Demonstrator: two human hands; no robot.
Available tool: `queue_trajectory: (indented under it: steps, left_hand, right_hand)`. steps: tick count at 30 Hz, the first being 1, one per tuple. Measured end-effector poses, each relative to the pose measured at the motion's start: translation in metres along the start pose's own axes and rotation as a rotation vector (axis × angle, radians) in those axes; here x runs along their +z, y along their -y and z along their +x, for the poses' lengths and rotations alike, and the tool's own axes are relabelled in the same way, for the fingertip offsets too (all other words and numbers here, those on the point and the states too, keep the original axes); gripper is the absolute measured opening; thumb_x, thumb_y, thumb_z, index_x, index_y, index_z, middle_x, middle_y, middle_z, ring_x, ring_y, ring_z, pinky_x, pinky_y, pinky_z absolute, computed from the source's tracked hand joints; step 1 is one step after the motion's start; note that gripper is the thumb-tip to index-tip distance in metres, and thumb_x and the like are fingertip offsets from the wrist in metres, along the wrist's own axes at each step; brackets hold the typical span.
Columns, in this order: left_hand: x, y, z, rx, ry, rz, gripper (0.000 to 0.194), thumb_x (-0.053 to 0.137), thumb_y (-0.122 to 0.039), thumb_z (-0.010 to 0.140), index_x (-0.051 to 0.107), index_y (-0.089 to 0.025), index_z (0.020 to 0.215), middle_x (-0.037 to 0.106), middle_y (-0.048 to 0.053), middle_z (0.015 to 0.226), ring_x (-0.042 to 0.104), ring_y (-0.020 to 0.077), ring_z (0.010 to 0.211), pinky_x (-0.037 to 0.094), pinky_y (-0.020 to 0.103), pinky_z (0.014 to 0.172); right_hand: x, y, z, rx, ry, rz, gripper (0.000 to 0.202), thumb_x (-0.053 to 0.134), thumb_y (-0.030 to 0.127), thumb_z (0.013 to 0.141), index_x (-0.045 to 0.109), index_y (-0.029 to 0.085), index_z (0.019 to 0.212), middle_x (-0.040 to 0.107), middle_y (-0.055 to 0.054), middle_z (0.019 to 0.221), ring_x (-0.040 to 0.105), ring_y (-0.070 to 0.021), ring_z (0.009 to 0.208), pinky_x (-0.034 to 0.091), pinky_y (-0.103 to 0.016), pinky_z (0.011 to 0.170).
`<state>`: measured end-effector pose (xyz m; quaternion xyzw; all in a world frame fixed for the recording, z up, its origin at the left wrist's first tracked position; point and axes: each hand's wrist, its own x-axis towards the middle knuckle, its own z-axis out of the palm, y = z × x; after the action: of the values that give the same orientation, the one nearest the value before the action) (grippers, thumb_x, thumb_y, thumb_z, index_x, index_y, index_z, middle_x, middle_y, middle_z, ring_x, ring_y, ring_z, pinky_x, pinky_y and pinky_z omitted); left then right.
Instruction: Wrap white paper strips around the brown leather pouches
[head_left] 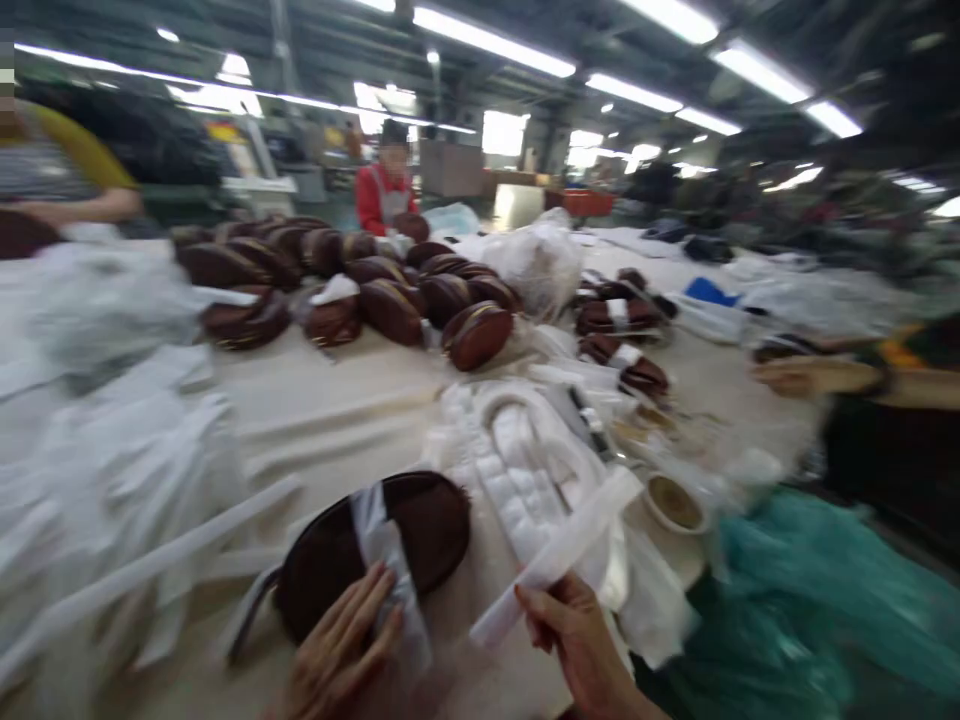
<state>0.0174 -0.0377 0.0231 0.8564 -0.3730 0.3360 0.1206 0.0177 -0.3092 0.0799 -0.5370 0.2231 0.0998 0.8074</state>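
Observation:
A dark brown oval pouch (315,565) lies on the table just in front of me, with a short strap or pull at its left end. Across its middle runs a translucent whitish strip (369,520). My left hand (349,635) rests on the pouch and this strip, fingers stretched out and pressed flat. Just to the right, my right hand (570,630) pinches a long white strip (562,545) between thumb and fingers, raised at a slant above the table. Whether that strip is paper or thin foam I cannot tell.
Many brown pouches (390,310) are heaped farther back. Loose white strips (135,500) spread on the left. White padded pieces (517,450), a small round container (675,503) and green plastic (840,590) lie right. Across the table stands a person in red (370,205); another in yellow (75,150) is left.

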Motion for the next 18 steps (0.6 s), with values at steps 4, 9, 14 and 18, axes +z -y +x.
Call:
queue_trajectory:
  steps: [4, 9, 14, 18]
  left_hand:
    - [-0.009, -0.002, 0.008, -0.004, 0.118, 0.016, 0.029, 0.04, -0.007, 0.083, 0.056, -0.014, 0.106, 0.04, 0.018, 0.14, 0.04, 0.0293, 0.13, 0.046, 0.041, 0.099]
    - [-0.007, -0.004, 0.008, -0.017, 0.138, 0.006, 0.032, 0.041, -0.012, 0.08, 0.053, -0.012, 0.109, 0.028, 0.02, 0.146, 0.034, 0.0342, 0.132, 0.048, 0.046, 0.096]
    - [-0.006, -0.008, 0.008, -0.017, 0.121, 0.005, 0.028, 0.04, -0.011, 0.082, 0.056, -0.012, 0.106, 0.029, 0.02, 0.146, 0.037, 0.0339, 0.13, 0.049, 0.045, 0.095]
    - [-0.004, -0.005, 0.008, -0.039, 0.094, 0.027, 0.023, 0.044, -0.009, 0.083, 0.058, -0.012, 0.102, 0.035, 0.019, 0.143, 0.043, 0.0323, 0.127, 0.048, 0.044, 0.097]
  right_hand:
    - [-0.006, -0.012, 0.017, 0.074, 0.123, -0.2, 0.038, 0.081, 0.048, 0.056, 0.067, 0.014, 0.068, 0.06, -0.001, 0.052, 0.054, -0.0124, 0.05, 0.04, -0.022, 0.046]
    - [-0.001, 0.023, 0.066, -0.119, 0.168, -0.362, 0.044, 0.082, 0.046, 0.052, 0.071, 0.018, 0.084, 0.071, -0.006, 0.085, 0.064, -0.0224, 0.083, 0.051, -0.028, 0.073]
    - [0.034, 0.044, 0.077, -0.128, 0.256, -0.375, 0.042, 0.075, 0.053, 0.061, 0.065, 0.016, 0.077, 0.067, -0.005, 0.072, 0.064, -0.0192, 0.065, 0.052, -0.029, 0.063]
    - [0.055, 0.032, 0.071, -0.08, 0.356, -0.414, 0.044, 0.071, 0.053, 0.067, 0.059, 0.016, 0.086, 0.064, -0.001, 0.067, 0.059, -0.014, 0.055, 0.047, -0.025, 0.054]
